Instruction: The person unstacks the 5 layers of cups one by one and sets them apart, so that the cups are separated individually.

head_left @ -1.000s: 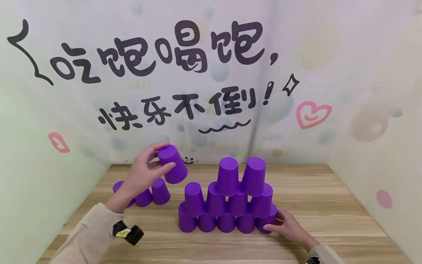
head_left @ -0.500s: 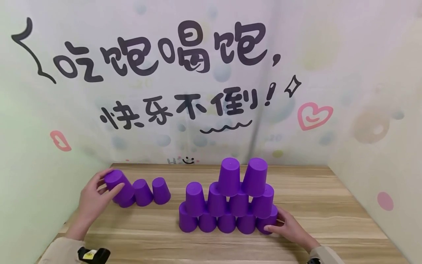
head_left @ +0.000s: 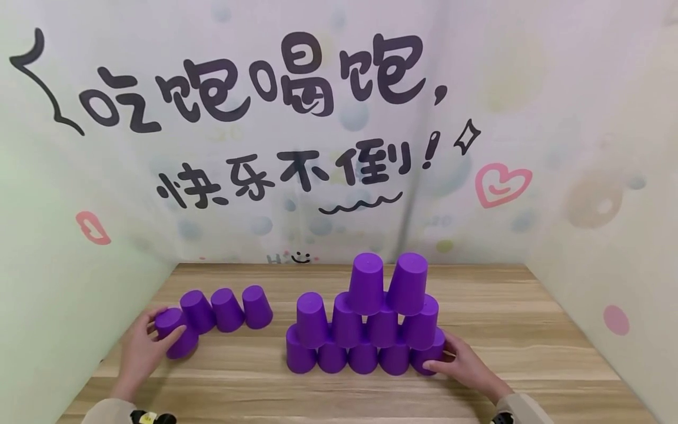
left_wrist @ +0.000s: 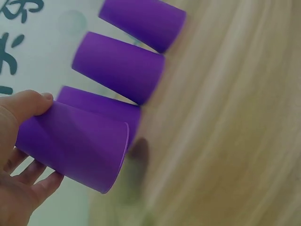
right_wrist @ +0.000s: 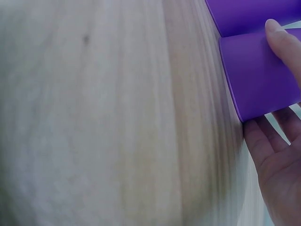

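Observation:
My left hand (head_left: pixel 142 352) grips an upside-down purple cup (head_left: pixel 178 340), thumb on one side and fingers on the other. In the left wrist view that cup (left_wrist: pixel 77 143) tilts, its rim seemingly just off the table, with a shadow beside it. Behind it stand three more upside-down purple cups (head_left: pixel 228 311) in a row. To the right rises a stack of purple cups (head_left: pixel 365 330) in three tiers, two cups on top. My right hand (head_left: pixel 468 362) holds the rightmost bottom cup (right_wrist: pixel 261 75) between thumb and fingers.
A wooden table (head_left: pixel 318 403) lies under everything. Behind it hangs a pale printed backdrop (head_left: pixel 328 235) with black lettering, and side walls (head_left: pixel 609 235) close in the left and right.
My left hand has carried its cup from near the stack leftward, past the row of cups, and down toward the table in front of it. The right hand has stayed on its cup.

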{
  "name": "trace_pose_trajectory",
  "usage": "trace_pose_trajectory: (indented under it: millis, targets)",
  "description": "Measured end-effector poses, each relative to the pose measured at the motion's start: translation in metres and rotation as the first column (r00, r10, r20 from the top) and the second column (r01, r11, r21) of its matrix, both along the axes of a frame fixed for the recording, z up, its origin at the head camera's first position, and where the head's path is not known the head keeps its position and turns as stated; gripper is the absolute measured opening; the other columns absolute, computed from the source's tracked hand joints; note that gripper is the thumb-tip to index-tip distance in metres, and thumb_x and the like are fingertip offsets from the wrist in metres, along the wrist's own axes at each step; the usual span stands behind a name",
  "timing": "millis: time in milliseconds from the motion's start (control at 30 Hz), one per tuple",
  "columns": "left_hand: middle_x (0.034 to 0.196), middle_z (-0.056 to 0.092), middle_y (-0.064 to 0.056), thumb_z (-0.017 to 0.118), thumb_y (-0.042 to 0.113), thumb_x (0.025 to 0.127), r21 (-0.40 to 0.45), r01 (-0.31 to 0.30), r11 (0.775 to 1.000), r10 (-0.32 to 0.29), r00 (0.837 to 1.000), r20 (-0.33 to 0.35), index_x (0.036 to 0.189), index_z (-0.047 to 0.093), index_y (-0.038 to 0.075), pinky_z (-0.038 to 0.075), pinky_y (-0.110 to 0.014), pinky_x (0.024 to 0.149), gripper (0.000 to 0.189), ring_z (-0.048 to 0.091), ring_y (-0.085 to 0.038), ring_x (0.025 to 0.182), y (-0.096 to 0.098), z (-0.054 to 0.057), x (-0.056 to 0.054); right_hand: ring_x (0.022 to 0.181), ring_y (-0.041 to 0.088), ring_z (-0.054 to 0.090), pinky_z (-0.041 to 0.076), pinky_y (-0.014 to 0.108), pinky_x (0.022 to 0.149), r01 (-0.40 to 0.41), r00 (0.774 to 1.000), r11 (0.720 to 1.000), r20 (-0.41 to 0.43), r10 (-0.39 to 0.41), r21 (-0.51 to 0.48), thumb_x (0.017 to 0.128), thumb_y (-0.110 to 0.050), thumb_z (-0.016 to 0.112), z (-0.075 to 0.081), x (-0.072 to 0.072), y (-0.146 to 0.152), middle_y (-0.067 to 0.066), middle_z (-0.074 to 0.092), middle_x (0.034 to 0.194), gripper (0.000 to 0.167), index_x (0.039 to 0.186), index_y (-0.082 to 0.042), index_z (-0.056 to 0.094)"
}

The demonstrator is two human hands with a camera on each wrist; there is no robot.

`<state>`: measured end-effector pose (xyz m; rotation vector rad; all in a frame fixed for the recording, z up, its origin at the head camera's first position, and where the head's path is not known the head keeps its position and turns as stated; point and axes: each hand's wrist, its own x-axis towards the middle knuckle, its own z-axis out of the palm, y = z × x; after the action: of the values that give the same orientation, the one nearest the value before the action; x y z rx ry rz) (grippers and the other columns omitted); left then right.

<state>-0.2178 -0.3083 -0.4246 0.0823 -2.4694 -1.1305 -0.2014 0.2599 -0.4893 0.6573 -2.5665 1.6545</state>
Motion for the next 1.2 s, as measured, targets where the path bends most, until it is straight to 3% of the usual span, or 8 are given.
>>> trace_pose_trajectory:
  millis: [67, 200, 533, 600, 733, 867, 1033, 1200]
  targets:
    - [0.110, 0.045, -0.029, 0.068, 0.012, 0.077, -0.004, -0.010, 1.000, 0.010, 1.000, 0.005, 0.120, 0.041, -0.009, 0.048, -0.042, 0.075, 0.055, 0.047, -0.045, 0.097, -0.001, -0.007, -0.001, 0.093, 0.006, 0.056, 0.050, 0.027, 0.076, -0.009, 1.000, 1.000, -0.006, 0.009, 0.000, 0.075, -0.011, 0.070, 0.001, 0.000, -0.001, 0.026, 0.053, 0.109, 0.062, 0.125, 0.009, 0.039]
    - [0.112, 0.043, -0.031, 0.067, 0.011, 0.077, 0.006, -0.023, 1.000, 0.023, 0.999, 0.025, 0.120, 0.039, -0.010, 0.043, -0.052, 0.080, 0.055, 0.045, -0.048, 0.099, -0.003, -0.018, -0.003, 0.094, 0.006, 0.056, 0.050, 0.027, 0.076, -0.014, 1.000, 1.000, -0.002, 0.014, -0.004, 0.075, -0.011, 0.070, 0.001, 0.000, -0.001, 0.026, 0.053, 0.110, 0.062, 0.125, 0.010, 0.038]
    - [0.113, 0.047, -0.023, 0.071, 0.031, 0.074, -0.039, -0.065, 0.997, 0.064, 0.998, -0.027, 0.120, 0.041, -0.001, 0.050, -0.028, 0.068, 0.064, 0.049, -0.041, 0.098, -0.038, -0.075, -0.037, 0.093, 0.006, 0.056, 0.050, 0.026, 0.077, 0.008, 0.999, 1.000, 0.035, -0.008, 0.007, 0.075, -0.014, 0.070, 0.000, -0.001, 0.001, 0.024, 0.054, 0.110, 0.064, 0.127, 0.006, 0.038]
    - [0.114, 0.046, -0.024, 0.071, 0.030, 0.074, -0.031, -0.054, 0.998, 0.053, 0.998, -0.027, 0.121, 0.041, -0.001, 0.050, -0.032, 0.070, 0.064, 0.048, -0.043, 0.098, -0.041, -0.080, -0.039, 0.093, 0.006, 0.056, 0.050, 0.026, 0.077, 0.003, 1.000, 1.000, 0.031, -0.003, 0.010, 0.075, -0.015, 0.070, 0.000, 0.000, 0.001, 0.024, 0.054, 0.110, 0.065, 0.127, 0.007, 0.038]
    - [0.113, 0.046, -0.023, 0.071, 0.030, 0.075, -0.045, -0.050, 0.998, 0.050, 0.999, -0.008, 0.122, 0.039, -0.003, 0.051, -0.029, 0.070, 0.066, 0.048, -0.042, 0.097, -0.040, -0.077, -0.036, 0.093, 0.007, 0.056, 0.050, 0.026, 0.077, 0.011, 0.999, 1.000, 0.031, -0.012, 0.007, 0.075, -0.014, 0.070, 0.001, 0.000, 0.000, 0.024, 0.054, 0.110, 0.064, 0.127, 0.007, 0.038]
    - [0.113, 0.043, -0.026, 0.069, 0.028, 0.076, -0.030, -0.039, 0.999, 0.040, 0.999, 0.037, 0.123, 0.035, -0.005, 0.050, -0.029, 0.074, 0.067, 0.046, -0.043, 0.099, -0.029, -0.059, -0.026, 0.093, 0.007, 0.057, 0.050, 0.026, 0.077, 0.017, 0.999, 1.000, 0.034, -0.017, 0.008, 0.075, -0.014, 0.070, 0.001, 0.000, 0.000, 0.023, 0.054, 0.110, 0.065, 0.127, 0.008, 0.038]
    - [0.113, 0.041, -0.030, 0.068, 0.017, 0.077, -0.012, -0.020, 1.000, 0.021, 0.999, 0.048, 0.123, 0.032, -0.008, 0.045, -0.048, 0.080, 0.063, 0.043, -0.047, 0.100, -0.009, -0.031, -0.007, 0.094, 0.007, 0.056, 0.050, 0.026, 0.078, 0.007, 0.999, 1.000, 0.045, -0.007, 0.001, 0.075, -0.015, 0.070, 0.001, -0.001, 0.001, 0.023, 0.054, 0.111, 0.066, 0.128, 0.006, 0.037]
    - [0.122, 0.031, -0.034, 0.069, 0.014, 0.075, 0.014, -0.004, 1.000, 0.004, 1.000, 0.011, 0.132, 0.023, -0.009, 0.028, -0.062, 0.088, 0.076, 0.030, -0.049, 0.110, 0.003, -0.011, 0.000, 0.095, 0.007, 0.056, 0.049, 0.025, 0.078, 0.001, 0.998, 1.000, 0.055, -0.001, 0.006, 0.076, -0.017, 0.070, 0.001, -0.001, 0.001, 0.024, 0.053, 0.113, 0.066, 0.128, 0.006, 0.037]
